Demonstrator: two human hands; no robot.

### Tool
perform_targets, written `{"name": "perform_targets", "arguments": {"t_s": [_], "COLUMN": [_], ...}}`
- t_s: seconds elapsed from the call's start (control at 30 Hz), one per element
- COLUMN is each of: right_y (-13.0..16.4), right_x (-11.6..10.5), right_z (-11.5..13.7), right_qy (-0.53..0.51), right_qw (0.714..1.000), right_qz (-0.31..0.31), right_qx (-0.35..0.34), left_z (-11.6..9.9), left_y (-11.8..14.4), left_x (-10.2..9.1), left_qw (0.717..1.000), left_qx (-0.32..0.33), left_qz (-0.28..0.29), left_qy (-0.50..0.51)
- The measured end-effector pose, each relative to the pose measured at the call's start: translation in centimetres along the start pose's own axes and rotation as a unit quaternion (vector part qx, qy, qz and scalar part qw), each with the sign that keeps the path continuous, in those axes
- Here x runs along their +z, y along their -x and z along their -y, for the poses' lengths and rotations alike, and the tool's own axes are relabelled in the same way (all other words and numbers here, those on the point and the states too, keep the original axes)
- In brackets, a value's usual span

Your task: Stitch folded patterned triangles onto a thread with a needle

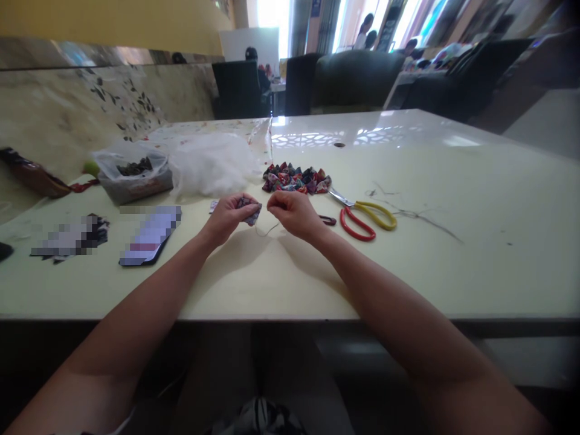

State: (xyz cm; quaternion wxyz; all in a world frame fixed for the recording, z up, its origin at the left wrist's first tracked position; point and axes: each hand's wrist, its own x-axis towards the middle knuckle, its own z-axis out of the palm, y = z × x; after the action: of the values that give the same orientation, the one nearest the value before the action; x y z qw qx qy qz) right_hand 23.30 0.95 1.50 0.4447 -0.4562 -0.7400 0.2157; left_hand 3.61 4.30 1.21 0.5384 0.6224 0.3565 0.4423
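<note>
My left hand (pixel 229 216) pinches a small dark patterned piece of fabric (pixel 250 213) above the table. Close to its right, my right hand (pixel 291 211) is closed, thumb and fingertips pressed together; what they grip is too small to make out. A thin thread (pixel 265 235) hangs in a loop below, between the fabric and my right hand. Behind my right hand lies a cluster of folded, multicoloured fabric pieces (pixel 294 179). Scissors (pixel 362 217) with one red and one yellow handle rest to the right. A small dark object (pixel 328 220) is partly hidden by my right wrist.
On the left are a phone (pixel 151 235), a stack of dark-edged pieces (pixel 70 237) and a bag-lined tub (pixel 136 181) of dark bits. White fluffy stuffing (pixel 212 163) sits behind my left hand. Loose threads (pixel 421 220) lie right of the scissors. Chairs (pixel 362 81) and people are beyond.
</note>
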Motion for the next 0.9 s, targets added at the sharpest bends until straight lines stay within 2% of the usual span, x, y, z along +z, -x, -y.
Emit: {"name": "perform_targets", "arguments": {"t_s": [0.27,0.9], "right_y": [0.0,-0.2], "right_x": [-0.1,0.1], "right_z": [0.1,-1.2], "right_qy": [-0.019,-0.151], "right_qw": [1.0,0.988], "right_qz": [0.007,0.033], "right_qx": [-0.001,0.02], "left_z": [-0.1,-0.3], "left_y": [0.0,0.0], "left_x": [-0.1,-0.3], "left_qw": [0.999,0.993], "left_qx": [-0.022,-0.073], "left_qz": [0.007,0.044], "left_qy": [0.024,0.082]}}
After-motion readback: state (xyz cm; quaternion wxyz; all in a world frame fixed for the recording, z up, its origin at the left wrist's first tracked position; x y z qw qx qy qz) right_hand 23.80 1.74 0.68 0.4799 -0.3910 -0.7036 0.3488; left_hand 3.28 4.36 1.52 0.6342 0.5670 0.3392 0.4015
